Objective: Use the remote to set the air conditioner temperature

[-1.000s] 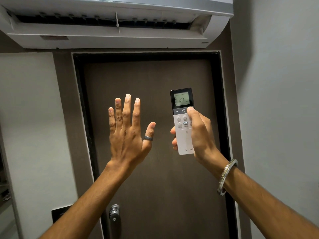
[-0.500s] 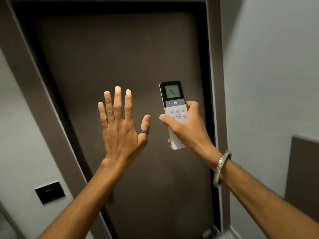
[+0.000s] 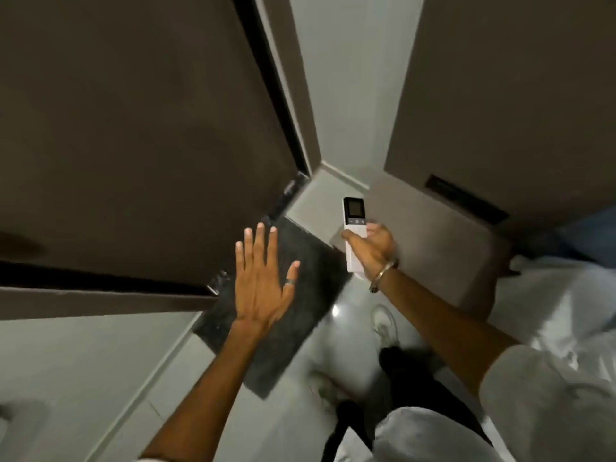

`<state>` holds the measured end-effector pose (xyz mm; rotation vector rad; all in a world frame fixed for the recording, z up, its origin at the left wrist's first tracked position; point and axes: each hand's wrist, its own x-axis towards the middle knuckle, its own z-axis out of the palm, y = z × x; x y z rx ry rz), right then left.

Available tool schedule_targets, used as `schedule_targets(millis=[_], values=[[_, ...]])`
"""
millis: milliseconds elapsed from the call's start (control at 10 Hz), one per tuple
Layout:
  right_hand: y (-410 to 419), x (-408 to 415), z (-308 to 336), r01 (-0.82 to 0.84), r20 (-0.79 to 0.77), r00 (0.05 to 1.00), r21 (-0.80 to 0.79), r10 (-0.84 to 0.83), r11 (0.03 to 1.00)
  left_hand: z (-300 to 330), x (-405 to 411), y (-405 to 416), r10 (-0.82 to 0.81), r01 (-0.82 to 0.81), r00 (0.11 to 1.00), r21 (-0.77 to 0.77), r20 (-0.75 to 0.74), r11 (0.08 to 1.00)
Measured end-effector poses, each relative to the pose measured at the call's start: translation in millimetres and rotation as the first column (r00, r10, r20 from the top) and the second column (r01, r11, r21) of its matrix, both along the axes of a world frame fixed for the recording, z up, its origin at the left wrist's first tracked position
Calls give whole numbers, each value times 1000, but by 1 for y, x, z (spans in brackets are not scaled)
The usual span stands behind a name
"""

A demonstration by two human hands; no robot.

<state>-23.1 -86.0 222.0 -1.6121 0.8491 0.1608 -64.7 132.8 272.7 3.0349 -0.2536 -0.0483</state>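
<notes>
A white remote (image 3: pixel 354 225) with a dark screen at its top end is gripped in my right hand (image 3: pixel 371 249), thumb lying across its buttons. A metal bangle circles that wrist. My left hand (image 3: pixel 261 281) is held out flat, fingers spread, palm away from me, holding nothing; a dark ring sits on its thumb. The remote's screen is too blurred to read. The air conditioner is out of view, since I am looking down at the floor.
A dark brown door (image 3: pixel 140 128) fills the upper left, with a dark doormat (image 3: pixel 286 305) at its foot. My white shoes (image 3: pixel 386 323) stand on the pale floor. A grey upholstered bed base (image 3: pixel 433 235) and white bedding (image 3: pixel 550 305) lie to the right.
The view has swung down from the air conditioner and door to the floor. Both hands have kept their poses, the right one still holding the remote, its thumb shifted across the buttons.
</notes>
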Motion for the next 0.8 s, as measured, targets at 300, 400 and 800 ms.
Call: schedule_targets(millis=[300,400,800], values=[[-89,26,-264,290,-369,870,-152,-326,945,-244,48,-83,-186,178,914,-54,-361,982],[-95,46,-332,364,-407,824,-151,-394,919,-314,56,-103,-201,181,906,-89,-373,979],[-91,61,-368,153,-501,793,-386,-346,910,-340,59,-103,-124,84,936,-133,-329,988]])
